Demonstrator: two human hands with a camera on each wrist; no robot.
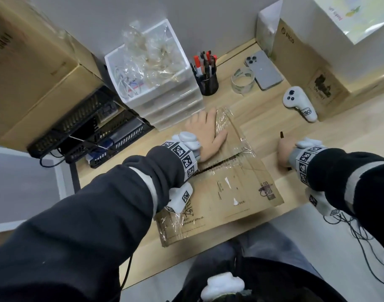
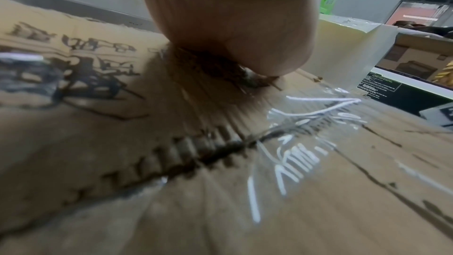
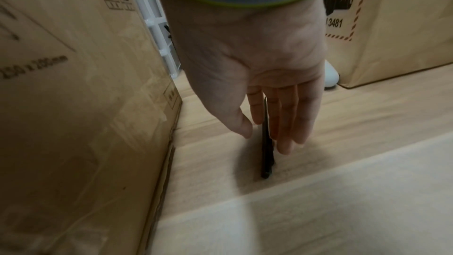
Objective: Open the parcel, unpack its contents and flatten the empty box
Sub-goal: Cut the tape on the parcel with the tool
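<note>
The parcel box [image 1: 232, 188] is matt brown corrugated cardboard — its cut edge shows rough fluting in the left wrist view — with wrinkled, glossy clear tape [image 1: 224, 125] across its flaps. The desk [image 1: 330, 136] is pale wood-grain laminate, smooth and matt. The phone [image 1: 265, 69] has a satin grey back. The controller [image 1: 299, 103] is smooth white plastic, the drawer unit [image 1: 175, 101] translucent plastic, the pen holder [image 1: 208, 83] matt black.
</note>
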